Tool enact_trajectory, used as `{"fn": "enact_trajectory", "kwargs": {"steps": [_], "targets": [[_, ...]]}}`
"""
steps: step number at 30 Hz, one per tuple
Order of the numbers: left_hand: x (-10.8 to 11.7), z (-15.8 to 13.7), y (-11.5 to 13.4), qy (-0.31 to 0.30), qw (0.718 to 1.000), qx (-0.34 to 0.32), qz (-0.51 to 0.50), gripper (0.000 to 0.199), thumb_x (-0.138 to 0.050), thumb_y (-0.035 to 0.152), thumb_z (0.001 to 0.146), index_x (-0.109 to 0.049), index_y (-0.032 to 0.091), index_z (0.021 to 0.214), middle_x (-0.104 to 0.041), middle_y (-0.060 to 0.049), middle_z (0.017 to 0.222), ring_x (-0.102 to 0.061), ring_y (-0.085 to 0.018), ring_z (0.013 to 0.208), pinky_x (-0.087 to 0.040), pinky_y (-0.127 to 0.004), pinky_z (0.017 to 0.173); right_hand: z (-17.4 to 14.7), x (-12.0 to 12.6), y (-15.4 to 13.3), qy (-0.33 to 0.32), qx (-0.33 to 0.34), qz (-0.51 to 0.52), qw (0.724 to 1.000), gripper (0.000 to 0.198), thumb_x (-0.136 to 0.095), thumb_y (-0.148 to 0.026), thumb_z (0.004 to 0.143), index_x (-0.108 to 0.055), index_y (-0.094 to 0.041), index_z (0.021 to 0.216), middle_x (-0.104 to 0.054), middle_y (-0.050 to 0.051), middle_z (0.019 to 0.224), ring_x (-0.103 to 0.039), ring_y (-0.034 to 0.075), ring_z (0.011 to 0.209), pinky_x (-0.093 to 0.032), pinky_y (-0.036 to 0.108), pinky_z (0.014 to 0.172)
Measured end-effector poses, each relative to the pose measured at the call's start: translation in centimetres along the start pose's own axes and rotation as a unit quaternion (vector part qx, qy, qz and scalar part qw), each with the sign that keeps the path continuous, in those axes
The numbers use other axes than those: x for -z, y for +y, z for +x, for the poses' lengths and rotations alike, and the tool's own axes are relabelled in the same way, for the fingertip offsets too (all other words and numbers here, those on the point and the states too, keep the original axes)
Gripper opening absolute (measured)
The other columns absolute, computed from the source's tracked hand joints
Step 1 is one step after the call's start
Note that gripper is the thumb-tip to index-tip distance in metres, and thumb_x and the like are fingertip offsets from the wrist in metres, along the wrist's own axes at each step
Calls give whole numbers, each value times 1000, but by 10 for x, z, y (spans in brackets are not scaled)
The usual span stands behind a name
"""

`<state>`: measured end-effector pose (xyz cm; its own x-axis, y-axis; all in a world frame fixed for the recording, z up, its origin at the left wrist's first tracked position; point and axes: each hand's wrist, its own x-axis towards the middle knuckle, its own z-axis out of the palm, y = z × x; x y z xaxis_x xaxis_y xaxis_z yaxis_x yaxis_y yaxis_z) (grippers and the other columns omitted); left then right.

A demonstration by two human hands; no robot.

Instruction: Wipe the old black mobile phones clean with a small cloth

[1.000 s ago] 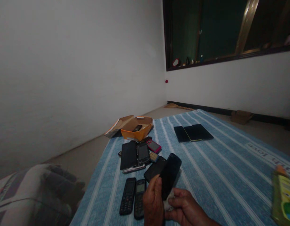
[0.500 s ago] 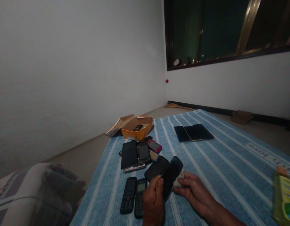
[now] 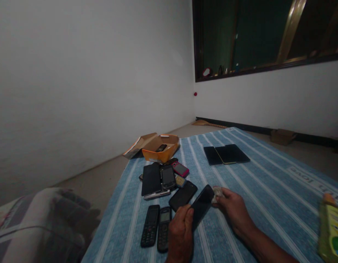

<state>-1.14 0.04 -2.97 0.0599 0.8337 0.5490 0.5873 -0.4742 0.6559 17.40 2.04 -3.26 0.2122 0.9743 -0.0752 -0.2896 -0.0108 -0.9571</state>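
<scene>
A black smartphone [image 3: 203, 205] is gripped along its near left side by my left hand [image 3: 181, 232], tilted above the bed cover. My right hand [image 3: 234, 210] pinches a crumpled whitish cloth or tissue [image 3: 217, 194] against the phone's far right edge. Just beyond my left hand, another black smartphone [image 3: 183, 195] lies flat. Two keypad phones, one black [image 3: 150, 226] and one with a grey screen [image 3: 164, 230], rest side by side to the left. Behind them is a pile of phones, among them a dark slider-like phone [image 3: 168, 177], a black flat device [image 3: 151, 179] and a pink phone [image 3: 180, 169].
An open orange cardboard box [image 3: 158, 156] with a phone inside stands behind the pile. Several dark flat devices [image 3: 231, 153] lie at the back right. A yellow-green package [image 3: 331, 233] sits at the right edge. Striped blue fabric [image 3: 256, 204] covers the surface; bundled cloth [image 3: 40, 226] is at left.
My right hand with the cloth has moved up and slightly right, from the phone's lower side to its far end. The held phone has tilted more to the right.
</scene>
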Motion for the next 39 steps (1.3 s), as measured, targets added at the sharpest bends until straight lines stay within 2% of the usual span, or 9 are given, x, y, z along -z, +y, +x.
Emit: {"fn": "enact_trajectory", "kwargs": {"steps": [3,6,13,18,22,27,29,36,39], "targets": [[-2,-1,-2,-1,1000,-17,3,38,-41,39,98,-71,17,93,-74,-7,81,-72,-17,73,-58,-25,67,2,2,1,17,92,-100,991,25,-64,-23,66,-77,-18,87,-73,6,90,-66,25,88,-50,35,82],[-4,-2,-1,-4,999,-33,0,35,-41,36,98,-70,17,92,-73,-7,80,-71,-17,74,-58,-25,69,3,5,3,22,146,-148,978,26,-61,-23,69,-77,-20,88,-73,7,95,-65,26,91,-49,37,86],[-4,-3,1,-31,998,-51,18,33,-38,33,100,-67,19,92,-71,-5,79,-69,-17,75,-57,-26,71,1,5,1,23,198,-178,964,23,-63,-27,76,-77,-20,93,-72,9,98,-65,25,92,-49,40,89],[-6,-5,1,-44,996,-66,30,35,-35,32,100,-65,20,87,-69,-4,75,-69,-16,72,-56,-26,70,0,4,-6,23,250,-190,949,22,-60,-22,80,-76,-22,95,-72,7,100,-65,24,97,-50,38,92],[-10,-6,1,-37,995,-86,32,34,-34,31,101,-64,20,86,-68,-2,74,-68,-16,71,-54,-26,70,-7,2,-2,-17,356,-254,899,34,-49,-12,85,-72,-23,107,-71,7,107,-65,21,103,-52,36,93],[-11,-4,1,-41,994,-100,21,36,-33,30,101,-63,21,84,-69,-2,75,-67,-15,70,-54,-26,69,-26,-11,9,-103,528,-374,755,38,-39,-9,92,-63,-18,120,-69,13,113,-64,22,107,-53,37,89],[-10,-4,1,-46,993,-105,19,37,-32,30,101,-63,21,83,-69,-3,76,-67,-15,72,-54,-27,70,-30,-15,10,-115,552,-404,720,37,-36,-11,94,-62,-16,119,-69,14,112,-63,23,109,-53,38,89],[-9,-4,2,-55,994,-95,19,35,-33,30,101,-63,21,86,-67,-3,74,-66,-15,69,-54,-27,67,-18,-4,10,-29,555,-455,696,39,-37,-6,91,-60,-16,121,-68,15,113,-62,26,109,-52,43,89],[-8,-4,2,-58,993,-97,14,34,-34,30,100,-63,20,88,-68,-4,75,-66,-16,70,-54,-27,66,-21,-8,12,-48,558,-451,695,37,-37,-6,91,-60,-15,118,-68,15,110,-62,25,107,-52,42,88]]}}
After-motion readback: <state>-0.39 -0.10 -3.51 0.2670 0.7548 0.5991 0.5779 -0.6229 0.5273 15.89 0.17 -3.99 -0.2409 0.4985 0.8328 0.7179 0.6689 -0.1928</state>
